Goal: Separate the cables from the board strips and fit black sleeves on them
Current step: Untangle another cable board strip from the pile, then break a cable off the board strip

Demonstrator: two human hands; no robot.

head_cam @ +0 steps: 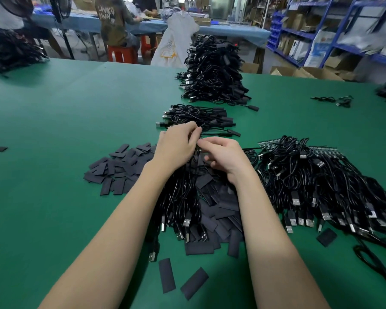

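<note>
My left hand (178, 144) and my right hand (223, 156) meet at mid-table, both pinching the top end of a bunch of black USB cables (185, 197) that hangs down toward me. What sits between the fingertips is too small to make out. Flat black sleeves (118, 169) lie scattered left of and under my hands. To the right lies a heap of cables (321, 181) still joined to board strips (267, 144). Just beyond my hands sits a small pile of sleeved cables (198, 117).
A tall stack of finished cables (214, 72) stands farther back on the green table (54, 130). Loose sleeves (183, 279) lie near the front edge. A lone cable (334, 100) rests at far right. People sit at a blue table behind; shelving fills the right.
</note>
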